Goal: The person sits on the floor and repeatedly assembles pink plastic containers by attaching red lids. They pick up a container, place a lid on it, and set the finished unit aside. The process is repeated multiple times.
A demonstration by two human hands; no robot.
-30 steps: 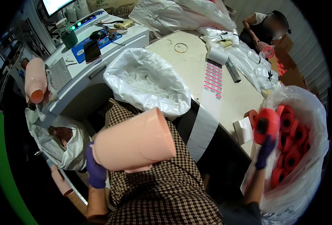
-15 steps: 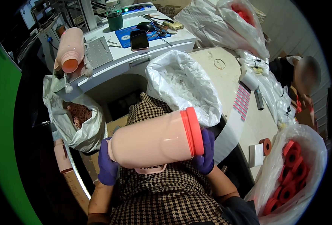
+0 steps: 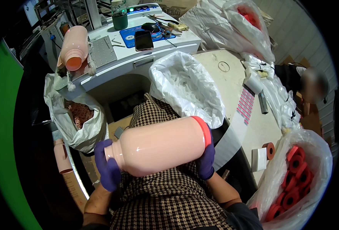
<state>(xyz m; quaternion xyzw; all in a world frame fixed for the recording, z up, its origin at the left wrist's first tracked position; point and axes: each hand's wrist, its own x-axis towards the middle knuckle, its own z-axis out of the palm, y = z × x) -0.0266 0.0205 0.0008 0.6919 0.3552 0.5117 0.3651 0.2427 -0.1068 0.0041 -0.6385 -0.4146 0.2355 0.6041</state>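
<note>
A large glossy pink bottle point(image 3: 163, 145) lies sideways above my lap, with its narrower threaded neck to the left. A red cap-like ring point(image 3: 203, 129) fits around its wide right end. My left hand point(image 3: 109, 174), in a purple glove, is closed around the neck, fingers partly curled over the bottle mouth. Also gloved in purple, my right hand point(image 3: 206, 161) grips the red-ringed end from the right; most of its fingers are hidden behind the bottle. Under the bottle is a checked brown-and-black apron point(image 3: 161, 199).
Another pink bottle point(image 3: 74, 50) lies on the machine at upper left, near a phone point(image 3: 143, 40). A white bag point(image 3: 158, 73) of clear rings stands ahead. Red rings point(image 3: 292, 180) fill a plastic bag at right. A pink bottle point(image 3: 62, 156) lies low left. Someone point(image 3: 292, 78) is at far right.
The bottle has rolled about its length, so the handle loop beneath it is out of sight. Its neck now shows more, and the red ring shows as a narrower band. My left hand shifted slightly left.
</note>
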